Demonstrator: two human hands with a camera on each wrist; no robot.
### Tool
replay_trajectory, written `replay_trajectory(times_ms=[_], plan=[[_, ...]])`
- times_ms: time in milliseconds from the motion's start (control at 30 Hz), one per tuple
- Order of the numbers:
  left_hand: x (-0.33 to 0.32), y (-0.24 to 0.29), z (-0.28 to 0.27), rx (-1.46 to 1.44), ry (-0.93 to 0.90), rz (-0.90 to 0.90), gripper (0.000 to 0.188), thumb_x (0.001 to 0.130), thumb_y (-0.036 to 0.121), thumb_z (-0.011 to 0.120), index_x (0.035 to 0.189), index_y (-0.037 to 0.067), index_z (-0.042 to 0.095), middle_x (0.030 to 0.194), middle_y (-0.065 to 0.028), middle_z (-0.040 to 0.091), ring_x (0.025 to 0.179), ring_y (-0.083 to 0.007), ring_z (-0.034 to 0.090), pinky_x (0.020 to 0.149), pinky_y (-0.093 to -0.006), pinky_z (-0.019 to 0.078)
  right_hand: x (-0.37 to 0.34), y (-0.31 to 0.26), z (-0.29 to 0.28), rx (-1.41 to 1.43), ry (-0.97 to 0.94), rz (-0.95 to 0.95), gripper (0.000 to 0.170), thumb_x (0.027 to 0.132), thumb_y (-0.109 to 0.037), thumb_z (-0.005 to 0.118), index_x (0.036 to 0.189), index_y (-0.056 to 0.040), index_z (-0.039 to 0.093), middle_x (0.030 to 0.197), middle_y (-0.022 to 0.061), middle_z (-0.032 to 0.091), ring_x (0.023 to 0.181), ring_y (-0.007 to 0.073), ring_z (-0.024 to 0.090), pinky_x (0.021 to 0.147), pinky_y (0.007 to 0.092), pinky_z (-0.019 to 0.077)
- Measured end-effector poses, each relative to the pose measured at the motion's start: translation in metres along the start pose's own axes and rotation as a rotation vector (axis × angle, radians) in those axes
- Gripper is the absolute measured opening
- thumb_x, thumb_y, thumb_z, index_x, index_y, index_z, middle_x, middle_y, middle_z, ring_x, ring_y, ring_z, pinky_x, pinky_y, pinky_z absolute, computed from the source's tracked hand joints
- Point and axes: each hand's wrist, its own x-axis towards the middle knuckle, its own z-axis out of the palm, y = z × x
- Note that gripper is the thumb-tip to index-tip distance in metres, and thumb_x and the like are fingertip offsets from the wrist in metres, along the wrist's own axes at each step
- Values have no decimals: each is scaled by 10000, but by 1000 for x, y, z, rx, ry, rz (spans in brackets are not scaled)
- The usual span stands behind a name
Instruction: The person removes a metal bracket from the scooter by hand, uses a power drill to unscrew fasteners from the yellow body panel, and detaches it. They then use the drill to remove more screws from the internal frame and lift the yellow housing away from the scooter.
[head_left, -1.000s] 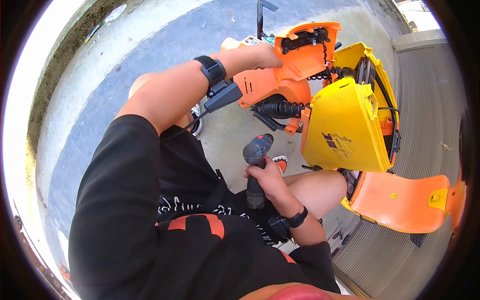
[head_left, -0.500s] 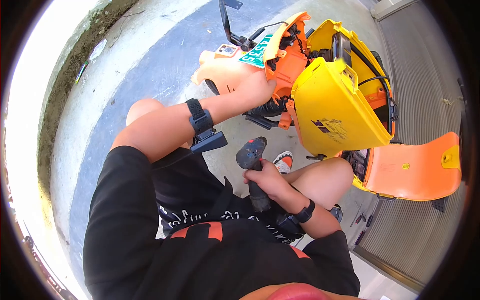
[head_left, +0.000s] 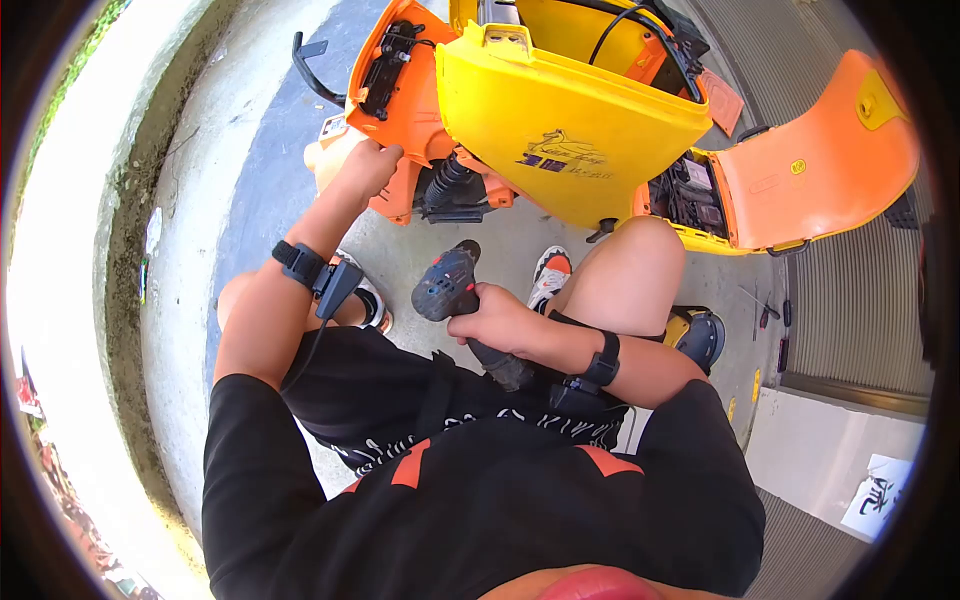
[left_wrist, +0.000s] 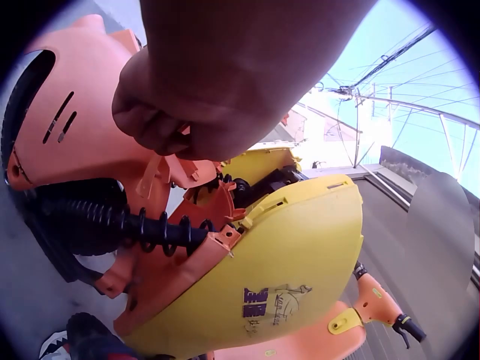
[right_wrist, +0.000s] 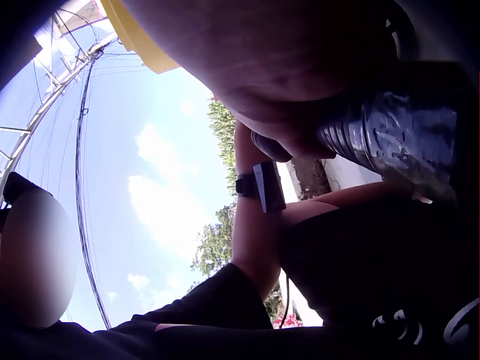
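My right hand (head_left: 490,318) grips a dark cordless drill (head_left: 443,285) by its handle, low over my lap, its front end towards the scooter. In the right wrist view the lower end of the drill (right_wrist: 409,135) shows shiny wrapping. My left hand (head_left: 368,170), fingers curled, holds the lower edge of the orange tail panel (head_left: 415,110) of a scooter. The left wrist view shows these bent fingers (left_wrist: 154,131) from behind; the wrist hides much of the edge. Beside them are a black coil shock absorber (head_left: 445,182) and the yellow side cover (head_left: 590,140).
The scooter's orange front shield (head_left: 800,165) stands to the right, with an uncovered compartment (head_left: 690,190) beside it. Screwdrivers (head_left: 768,310) lie on the floor near a ribbed shutter (head_left: 840,320). A concrete kerb (head_left: 130,250) runs along the left.
The view has turned, so the scooter sits further left and its green plate, seen half a second ago, is out of sight. Both hands keep their places on the panel and the drill.
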Motion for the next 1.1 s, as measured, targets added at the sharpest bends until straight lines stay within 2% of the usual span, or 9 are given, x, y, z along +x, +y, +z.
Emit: replay_trajectory(times_ms=[200,267,367,400,567,633,833,933,1100], plan=[[-34,20,12,27,-206,-60,282,927,299,548,1006,44,636,663,8,474,535,-92,431,460,-263,340,-6,14,-7,37,36,-15,330,742,-121,696,983,82,598,758,92,650,689,157,623,637,300,490],[-50,29,17,253,-305,74,353,888,289,552,989,-33,655,815,-140,660,745,-232,626,699,-353,492,-14,13,-8,96,40,19,306,748,-119,694,982,62,615,772,90,650,690,166,630,616,303,492],[-57,24,36,417,-335,211,325,926,283,532,1071,30,676,849,-95,659,754,-185,623,701,-325,490,-19,17,-15,179,25,71,316,762,-127,702,996,66,613,835,96,651,703,173,646,616,310,501],[-58,24,41,441,-380,220,337,918,278,544,1085,22,687,970,-152,690,902,-227,650,841,-343,486,-19,19,-18,174,24,67,316,762,-127,702,996,66,613,835,96,651,703,173,646,616,310,501],[-71,47,51,312,-324,280,403,902,297,591,1203,30,616,1037,-169,671,935,-256,644,856,-344,488,-23,33,-23,295,67,244,297,765,-138,708,990,39,627,839,110,640,676,190,657,549,337,526],[-67,58,54,142,5,167,503,905,331,602,1277,-1,533,1046,-178,664,962,-265,641,881,-349,482,-24,34,-26,277,21,267,351,800,-171,717,1023,73,598,892,126,635,742,196,673,587,333,536],[-55,70,62,-242,-11,334,439,883,187,637,1184,-107,516,1009,-229,663,941,-286,660,841,-341,511,-22,33,-25,294,-11,293,366,796,-179,721,1023,78,592,883,123,631,743,198,670,592,334,536],[-49,69,60,-142,-62,284,377,882,146,669,1195,-29,554,1013,-113,663,926,-171,636,828,-297,495,-16,33,-26,265,-5,316,372,795,-185,723,1027,76,592,884,122,632,742,198,668,592,335,534],[-35,62,28,214,-85,411,356,883,247,716,1091,-23,615,905,-78,664,811,-156,617,751,-304,497,-13,26,-25,279,24,289,348,800,-184,722,1023,57,608,898,123,637,760,199,675,603,346,532]])
